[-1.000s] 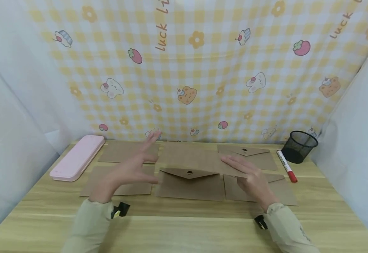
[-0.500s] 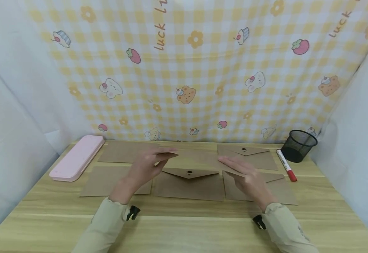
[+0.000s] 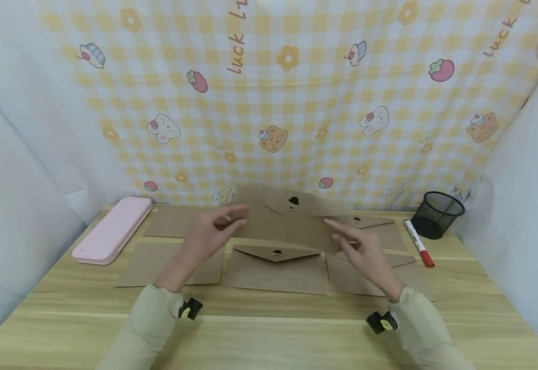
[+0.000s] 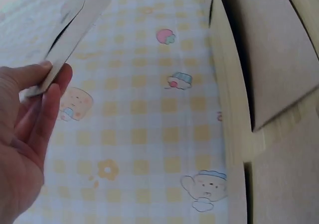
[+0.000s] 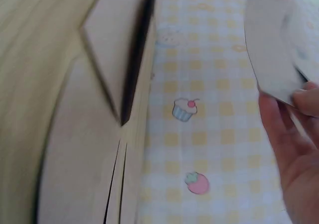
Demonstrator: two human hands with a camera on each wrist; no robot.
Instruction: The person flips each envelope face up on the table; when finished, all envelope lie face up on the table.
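A brown paper envelope [image 3: 292, 205] is being held up off the worktop [image 3: 269, 334] at 12 o'clock from the wearer, tilted and blurred, with a small dark seal showing on its flap. Its left edge is being pinched between thumb and fingertips of the left hand [image 3: 210, 234], a narrow grip shown clearly in the left wrist view [image 4: 30, 134]. Its right edge is being nipped in the same way by the right hand [image 3: 366, 254], whose thumb is lying against the paper in the right wrist view [image 5: 299, 149].

The envelope is judged to be light and thin, stiff enough to stay flat yet easily creased; a hold at the two short edges is judged best, away from the flap.

Other envelopes [image 3: 275, 270] are lying flat around it, a pink case [image 3: 113, 231] at 10 o'clock, a red marker [image 3: 419, 242] and a black mesh cup [image 3: 437, 213] at 2 o'clock. The lifted envelope's lower edge is being lost in motion blur, and whether anything is inside cannot be told.
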